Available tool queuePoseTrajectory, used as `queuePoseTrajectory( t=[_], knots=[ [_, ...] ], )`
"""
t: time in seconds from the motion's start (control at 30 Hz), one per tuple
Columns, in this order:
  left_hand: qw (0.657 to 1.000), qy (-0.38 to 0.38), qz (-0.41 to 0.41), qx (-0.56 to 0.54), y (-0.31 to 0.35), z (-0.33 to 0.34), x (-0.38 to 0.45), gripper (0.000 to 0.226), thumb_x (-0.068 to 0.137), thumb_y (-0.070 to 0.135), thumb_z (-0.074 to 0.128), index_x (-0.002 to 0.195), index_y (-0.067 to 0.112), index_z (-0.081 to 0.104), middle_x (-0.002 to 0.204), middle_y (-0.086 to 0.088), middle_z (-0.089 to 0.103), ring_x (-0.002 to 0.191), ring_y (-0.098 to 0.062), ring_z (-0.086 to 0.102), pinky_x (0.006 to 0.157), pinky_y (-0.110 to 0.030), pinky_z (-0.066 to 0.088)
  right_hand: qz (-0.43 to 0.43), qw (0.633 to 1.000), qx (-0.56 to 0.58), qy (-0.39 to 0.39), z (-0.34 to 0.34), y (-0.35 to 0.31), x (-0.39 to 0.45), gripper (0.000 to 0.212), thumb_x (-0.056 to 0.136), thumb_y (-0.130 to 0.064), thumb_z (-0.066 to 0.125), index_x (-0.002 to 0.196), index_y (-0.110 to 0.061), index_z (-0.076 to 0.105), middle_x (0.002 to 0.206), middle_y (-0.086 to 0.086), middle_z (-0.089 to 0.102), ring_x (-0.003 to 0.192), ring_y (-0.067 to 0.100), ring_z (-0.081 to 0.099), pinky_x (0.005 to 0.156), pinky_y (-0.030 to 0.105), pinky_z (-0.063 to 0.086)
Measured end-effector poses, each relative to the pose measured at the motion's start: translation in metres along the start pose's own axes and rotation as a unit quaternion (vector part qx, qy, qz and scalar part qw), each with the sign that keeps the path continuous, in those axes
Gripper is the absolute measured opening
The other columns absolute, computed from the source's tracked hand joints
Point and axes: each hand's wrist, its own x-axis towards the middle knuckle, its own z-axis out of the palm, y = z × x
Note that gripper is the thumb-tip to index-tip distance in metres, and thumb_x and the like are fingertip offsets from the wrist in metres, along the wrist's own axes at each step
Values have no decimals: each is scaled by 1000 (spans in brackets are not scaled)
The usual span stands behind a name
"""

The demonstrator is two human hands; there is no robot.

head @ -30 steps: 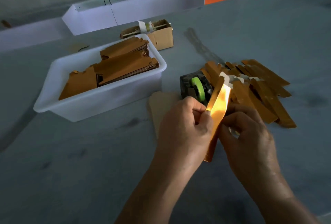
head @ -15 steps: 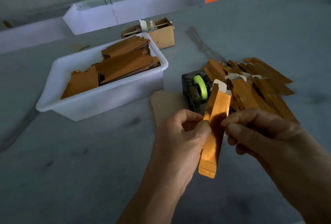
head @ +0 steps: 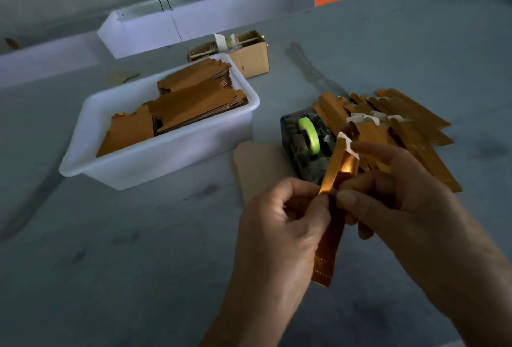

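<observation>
A person standing at a grey worktable (head: 110, 263) holds a long, narrow strip of shiny orange-gold card (head: 329, 241) upright between both hands, above the tabletop and just in front of a dark tape dispenser with a lime-green roll (head: 308, 136). The left hand (head: 279, 224) pinches the strip's left edge between thumb and forefinger at about mid-length, its other fingers curled in. The right hand (head: 401, 208) grips the opposite edge with the thumb, its forefinger stretched up to the strip's white top tab.

Behind the right hand lies a loose pile of similar orange-gold folded strips (head: 410, 125). To the left stands a white plastic tub (head: 155, 163) stacked with flat orange card blanks (head: 194, 102); a flat beige card cut-out (head: 257, 163) rests on the table between tub and dispenser. A small brown corrugated box (head: 252, 55) sits just beyond the tub.
</observation>
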Motion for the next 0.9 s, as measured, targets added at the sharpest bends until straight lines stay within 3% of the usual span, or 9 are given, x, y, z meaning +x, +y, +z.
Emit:
queuePoseTrajectory(
  t=[0.27, 0.47, 0.53, 0.73, 0.83, 0.9],
  knots=[
    [1000, -15, 8, -4, -1, 0, -2, 9, 87, 20, 65, 80, 22, 70, 71, 3, 72, 63, -11, 70, 49, -16, 50, 16, 993, -115, 33, 5, 2, 2, 55, 75, -20, 71, 123, -27, 46, 75, -17, 68, 64, 0, 64, 53, 13, 50],
    [999, -40, 16, -25, 1, 0, -1, 16, 81, 34, 66, 81, 18, 70, 68, 7, 71, 60, -2, 67, 53, -9, 46, 26, 986, -157, 45, 4, 0, 3, 55, 76, -24, 71, 126, -22, 47, 70, -6, 68, 65, -3, 63, 55, 9, 49],
    [999, -33, 8, -40, 0, 2, -1, 17, 85, 29, 64, 80, 14, 68, 61, 9, 69, 56, 0, 65, 51, -8, 45, 22, 984, -169, 47, 5, 0, 2, 55, 76, -25, 71, 126, -23, 47, 69, -7, 68, 65, -5, 63, 54, 8, 49],
    [999, 25, -12, -34, -7, 6, -3, 19, 90, 21, 61, 72, 16, 66, 52, 7, 62, 42, -3, 56, 40, -13, 38, 23, 980, -195, 47, 7, -4, -1, 56, 77, -27, 71, 127, -26, 46, 73, -9, 68, 67, 0, 63, 60, 14, 50],
    [995, 92, 24, 6, -14, 15, -8, 16, 86, 25, 64, 71, 21, 67, 61, 1, 66, 52, -9, 62, 46, -20, 45, 10, 972, -233, 40, 8, -8, -3, 55, 78, -26, 70, 127, -26, 45, 71, -9, 66, 64, -4, 60, 58, 3, 45],
    [989, 132, 62, 35, -17, 20, -11, 15, 85, 24, 68, 70, 23, 66, 67, -2, 66, 58, -9, 63, 51, -22, 49, 5, 964, -263, 40, 8, -10, -3, 52, 79, -28, 70, 124, -28, 44, 69, -11, 64, 62, -5, 58, 55, 4, 43]
  ],
)
